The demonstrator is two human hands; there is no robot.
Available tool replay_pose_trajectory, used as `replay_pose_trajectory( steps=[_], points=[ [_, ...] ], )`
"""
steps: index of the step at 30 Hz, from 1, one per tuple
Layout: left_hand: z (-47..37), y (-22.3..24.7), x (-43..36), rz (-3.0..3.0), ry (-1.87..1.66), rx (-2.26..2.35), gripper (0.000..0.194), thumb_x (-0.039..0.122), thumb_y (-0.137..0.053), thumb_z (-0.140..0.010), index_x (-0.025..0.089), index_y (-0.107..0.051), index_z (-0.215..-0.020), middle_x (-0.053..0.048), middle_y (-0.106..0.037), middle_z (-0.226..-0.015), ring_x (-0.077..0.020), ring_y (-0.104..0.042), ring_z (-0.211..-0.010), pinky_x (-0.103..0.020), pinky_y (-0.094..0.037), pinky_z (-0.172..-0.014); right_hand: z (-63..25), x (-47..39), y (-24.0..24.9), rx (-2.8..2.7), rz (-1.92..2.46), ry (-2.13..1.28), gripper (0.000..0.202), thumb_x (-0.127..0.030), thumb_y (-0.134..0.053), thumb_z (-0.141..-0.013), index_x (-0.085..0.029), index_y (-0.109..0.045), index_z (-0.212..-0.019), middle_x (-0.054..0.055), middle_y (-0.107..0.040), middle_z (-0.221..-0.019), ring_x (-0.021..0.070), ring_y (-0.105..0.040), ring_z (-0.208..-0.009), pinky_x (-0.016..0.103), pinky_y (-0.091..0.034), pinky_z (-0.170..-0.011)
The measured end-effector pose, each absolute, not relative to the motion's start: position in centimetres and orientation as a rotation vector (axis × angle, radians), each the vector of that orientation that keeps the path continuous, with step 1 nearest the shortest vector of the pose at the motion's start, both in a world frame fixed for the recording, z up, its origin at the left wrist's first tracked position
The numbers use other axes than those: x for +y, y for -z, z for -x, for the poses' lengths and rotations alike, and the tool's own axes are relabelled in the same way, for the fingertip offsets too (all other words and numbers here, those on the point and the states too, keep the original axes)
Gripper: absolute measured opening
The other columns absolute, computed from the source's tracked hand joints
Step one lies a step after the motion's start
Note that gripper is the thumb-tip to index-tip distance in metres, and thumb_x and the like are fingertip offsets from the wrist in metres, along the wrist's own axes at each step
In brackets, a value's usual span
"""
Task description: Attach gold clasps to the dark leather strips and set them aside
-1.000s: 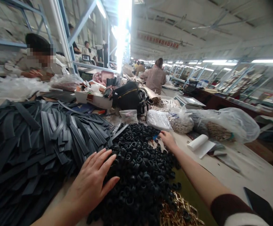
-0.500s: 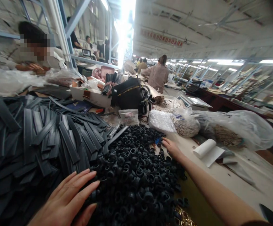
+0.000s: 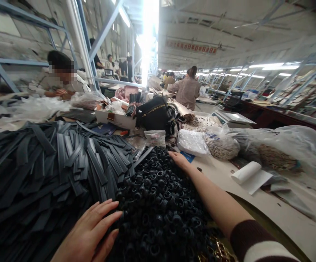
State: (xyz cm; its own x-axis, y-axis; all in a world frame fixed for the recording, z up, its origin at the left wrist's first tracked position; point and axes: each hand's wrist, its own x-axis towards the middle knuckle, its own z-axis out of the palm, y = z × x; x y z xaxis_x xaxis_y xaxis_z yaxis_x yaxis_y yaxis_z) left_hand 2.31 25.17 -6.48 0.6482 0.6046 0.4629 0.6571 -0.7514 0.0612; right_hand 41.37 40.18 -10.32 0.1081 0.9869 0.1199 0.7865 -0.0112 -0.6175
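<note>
A heap of small black looped pieces (image 3: 158, 203) lies in front of me. My left hand (image 3: 92, 229) is at its near left edge, fingers stretched out and a little apart, holding nothing. Across the heap's far right edge reaches my right hand (image 3: 180, 160); its fingers are extended against the loops, with the tips partly hidden, and no held thing shows. Left of the heap is a big pile of flat black strips (image 3: 70, 156). Gold-coloured metal pieces (image 3: 219, 251) lie below my right forearm. A blue flat piece (image 3: 188, 156) shows beside the right hand.
Behind the heap stand a small printed plastic packet (image 3: 155, 138) and a black bag with a zipper (image 3: 155, 114). To the right are a white wrapped pack (image 3: 192, 142), clear plastic bags (image 3: 280, 149) and a paper roll (image 3: 249, 174). Co-workers (image 3: 189, 91) sit farther back.
My right hand has moved left and inward along the heap's far edge, and the loops there are pushed closer together. The view has turned slightly left. My left hand stays open by the heap.
</note>
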Motion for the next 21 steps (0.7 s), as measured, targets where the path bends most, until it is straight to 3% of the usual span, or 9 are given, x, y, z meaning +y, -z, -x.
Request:
replay_pose_trajectory(
  steps=[6, 15, 21],
  points=[
    [-3.8, 6.7, 23.5, 2.694, 0.738, -1.149, 0.044, 0.039, -0.053, -0.078, 0.024, -0.052, -0.119, -0.007, -0.057, -0.121, -0.0233, -0.056, -0.107, -0.037, -0.051, -0.087, -37.9, 36.0, 8.4, -1.831, 1.842, -0.504, 0.043, -0.052, -0.039, -0.081, -0.023, -0.069, -0.094, 0.004, -0.067, -0.100, 0.0218, -0.057, -0.101, 0.033, -0.040, -0.092],
    [-4.5, 6.0, 20.2, 2.768, 0.744, -1.298, 0.039, 0.026, -0.054, -0.078, 0.020, -0.053, -0.116, -0.011, -0.054, -0.123, -0.0256, -0.050, -0.113, -0.044, -0.044, -0.094, -32.9, 28.6, 4.7, -1.932, 1.733, -0.442, 0.046, -0.051, -0.043, -0.080, -0.020, -0.064, -0.107, 0.009, -0.055, -0.121, 0.0235, -0.048, -0.115, 0.036, -0.032, -0.100],
    [-1.0, 6.0, 18.2, 2.765, 0.755, -1.253, 0.035, 0.023, -0.052, -0.078, 0.022, -0.056, -0.113, -0.009, -0.057, -0.120, -0.0245, -0.052, -0.111, -0.043, -0.045, -0.094, -30.9, 23.5, 2.5, -2.020, 1.577, -0.448, 0.039, -0.048, -0.044, -0.080, -0.024, -0.067, -0.100, 0.005, -0.062, -0.113, 0.0222, -0.054, -0.107, 0.034, -0.038, -0.096]
  ],
)
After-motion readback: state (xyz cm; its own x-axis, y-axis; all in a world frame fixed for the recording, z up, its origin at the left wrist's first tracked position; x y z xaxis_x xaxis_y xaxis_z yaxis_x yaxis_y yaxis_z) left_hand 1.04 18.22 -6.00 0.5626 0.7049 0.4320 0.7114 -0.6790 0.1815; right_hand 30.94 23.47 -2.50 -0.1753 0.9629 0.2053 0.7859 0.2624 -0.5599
